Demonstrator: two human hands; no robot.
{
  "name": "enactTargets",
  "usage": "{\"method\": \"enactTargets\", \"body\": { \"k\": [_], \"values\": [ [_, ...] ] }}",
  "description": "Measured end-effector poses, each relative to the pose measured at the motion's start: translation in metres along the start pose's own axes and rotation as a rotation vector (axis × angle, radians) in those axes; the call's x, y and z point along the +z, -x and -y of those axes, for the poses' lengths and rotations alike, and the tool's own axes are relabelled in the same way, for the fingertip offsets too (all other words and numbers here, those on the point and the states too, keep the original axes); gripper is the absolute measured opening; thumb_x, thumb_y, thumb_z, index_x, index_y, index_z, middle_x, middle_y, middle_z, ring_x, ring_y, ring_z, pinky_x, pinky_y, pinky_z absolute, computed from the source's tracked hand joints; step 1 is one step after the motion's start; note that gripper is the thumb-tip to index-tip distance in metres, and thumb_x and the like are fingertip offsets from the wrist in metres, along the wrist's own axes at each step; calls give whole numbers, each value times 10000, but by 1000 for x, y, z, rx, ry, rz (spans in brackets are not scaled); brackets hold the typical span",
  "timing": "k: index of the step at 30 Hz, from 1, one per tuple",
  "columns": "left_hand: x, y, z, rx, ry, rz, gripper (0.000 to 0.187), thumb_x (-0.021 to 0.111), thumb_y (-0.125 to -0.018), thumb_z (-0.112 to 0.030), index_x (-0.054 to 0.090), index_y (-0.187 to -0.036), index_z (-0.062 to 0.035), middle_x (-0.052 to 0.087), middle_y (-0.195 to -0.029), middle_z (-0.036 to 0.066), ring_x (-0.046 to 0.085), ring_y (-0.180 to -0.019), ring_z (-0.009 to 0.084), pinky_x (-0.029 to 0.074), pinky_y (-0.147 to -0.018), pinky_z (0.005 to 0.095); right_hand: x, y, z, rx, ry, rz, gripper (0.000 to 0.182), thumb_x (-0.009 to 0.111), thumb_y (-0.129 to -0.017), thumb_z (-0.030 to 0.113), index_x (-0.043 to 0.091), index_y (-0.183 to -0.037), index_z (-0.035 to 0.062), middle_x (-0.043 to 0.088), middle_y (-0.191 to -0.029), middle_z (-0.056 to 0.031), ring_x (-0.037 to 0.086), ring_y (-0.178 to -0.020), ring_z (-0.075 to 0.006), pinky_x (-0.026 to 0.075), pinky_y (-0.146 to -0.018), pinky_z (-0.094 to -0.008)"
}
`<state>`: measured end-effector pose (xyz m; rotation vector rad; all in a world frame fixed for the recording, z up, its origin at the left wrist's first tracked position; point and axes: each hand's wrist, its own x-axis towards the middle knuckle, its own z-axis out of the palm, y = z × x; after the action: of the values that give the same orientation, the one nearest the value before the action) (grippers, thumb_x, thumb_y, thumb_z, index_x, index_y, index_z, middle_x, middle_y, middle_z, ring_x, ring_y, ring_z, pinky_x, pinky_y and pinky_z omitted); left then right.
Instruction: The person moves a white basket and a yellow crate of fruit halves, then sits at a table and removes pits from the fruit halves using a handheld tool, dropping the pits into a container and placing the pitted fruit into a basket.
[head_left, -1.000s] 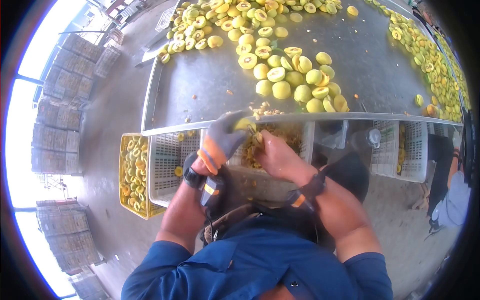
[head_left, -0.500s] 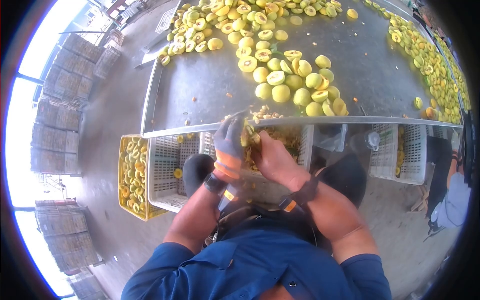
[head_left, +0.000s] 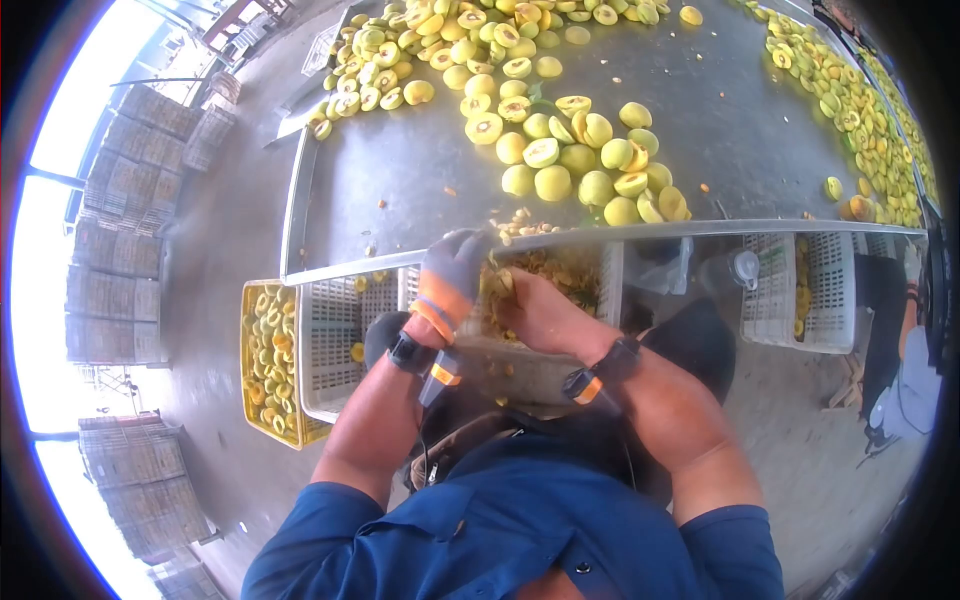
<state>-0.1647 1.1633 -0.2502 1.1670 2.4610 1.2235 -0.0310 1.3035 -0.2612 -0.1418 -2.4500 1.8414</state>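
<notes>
My left hand point(head_left: 451, 278), in a grey and orange glove, is closed at the near edge of the metal table point(head_left: 390, 190). Its curled fingers hide what they hold, if anything. Close beside it, my bare right hand point(head_left: 545, 312) is wrapped round a yellow-green peach half point(head_left: 495, 280), which is partly covered by fingers. A small heap of pits point(head_left: 522, 226) lies on the table just beyond both hands. Farther back are whole and halved peaches point(head_left: 578, 158), several showing brown centres. Below my hands, a crate point(head_left: 612, 285) contains yellow-brown scraps.
A yellow crate point(head_left: 300, 385) full of peach halves stands at left, beside a white crate point(head_left: 330, 400). Another white crate point(head_left: 830, 320) and a clear jug point(head_left: 744, 268) are at right. More peaches point(head_left: 850, 115) line the table's right side, near another person's arm point(head_left: 908, 330).
My left hand has turned, its gloved back now more toward me and covering the fingers. My right hand stays close by with the peach half. The view has shifted slightly.
</notes>
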Motion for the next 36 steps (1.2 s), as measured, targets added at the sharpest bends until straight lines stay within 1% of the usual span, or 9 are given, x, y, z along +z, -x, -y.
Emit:
{"method": "enactTargets", "body": {
  "k": [7, 10, 14, 17, 20, 23, 26, 30, 36],
  "values": [
    [0, 0, -37, -186, -63, -50, 268, 645, -1023, -205, 761, -1176, -18, 701, -1092, 238, 703, -1007, 418, 559, -878, 439, -3, -1, 9, 126, -108, 168, 338, 609, -978, 91, 595, -1297, -20, 699, -1183, -327, 655, -1156, -521, 527, -971, -524],
    [-7, -6, -27, -66, 81, -36, 272, 668, -1027, -227, 765, -1155, -7, 724, -1121, 203, 713, -979, 364, 559, -872, 414, -2, -2, 6, -12, -207, 137, 360, 616, -987, 97, 594, -1331, -3, 707, -1201, -306, 669, -1155, -498, 530, -976, -513],
    [22, 2, -33, -209, 461, -395, 269, 698, -1031, -235, 765, -1129, 7, 745, -1162, 129, 700, -916, 246, 560, -837, 374, -4, 1, 16, 74, -94, 12, 384, 605, -1002, 114, 576, -1367, -1, 717, -1190, -275, 683, -1124, -456, 519, -1010, -495],
    [39, 14, -11, -299, 432, -507, 243, 722, -1006, -178, 745, -1164, 5, 749, -1160, 103, 690, -883, 213, 561, -803, 362, 15, 7, 9, -150, -84, -94, 254, 592, -1032, 135, 597, -1240, -12, 723, -1007, -206, 709, -855, -348, 570, -814, -467],
    [31, 16, 9, 65, -335, -398, 388, 742, -829, 13, 720, -1214, -32, 736, -1026, 151, 714, -855, 323, 574, -746, 411, -10, 8, 15, 491, -733, 506, 104, 574, -1069, 143, 582, -1079, 40, 616, -816, -74, 595, -594, -197, 494, -553, -384],
    [16, 9, -11, 194, -187, -336, 438, 731, -763, 31, 731, -1194, -47, 715, -972, 176, 709, -856, 373, 577, -731, 440, -11, 16, 26, 405, -861, 474, 111, 582, -1088, 185, 546, -1016, 107, 467, -732, 16, 429, -503, -84, 368, -463, -309],
    [-1, -3, -14, 387, -37, -126, 388, 737, -787, 5, 734, -1173, -39, 721, -980, 158, 713, -855, 351, 580, -740, 431, -12, 22, 39, 476, -938, 466, 92, 552, -1114, 160, 537, -1038, 110, 440, -700, 43, 450, -500, -83, 386, -452, -289],
    [0, -5, -10, 224, 232, 103, 285, 749, -839, -33, 750, -1123, -52, 724, -1002, 141, 729, -890, 311, 591, -764, 406, -1, 32, 34, 456, -962, 510, 127, 567, -1131, 214, 539, -1047, 124, 422, -683, 54, 435, -496, -80, 402, -452, -280],
    [-31, 1, 25, 219, -215, -196, 229, 712, -913, -29, 776, -1126, -79, 741, -1082, 136, 735, -922, 267, 593, -803, 364, 1, 30, 23, 526, -681, 400, 163, 601, -1083, 199, 567, -980, 78, 500, -650, 5, 501, -479, -115, 400, -421, -311]
  ]
}}
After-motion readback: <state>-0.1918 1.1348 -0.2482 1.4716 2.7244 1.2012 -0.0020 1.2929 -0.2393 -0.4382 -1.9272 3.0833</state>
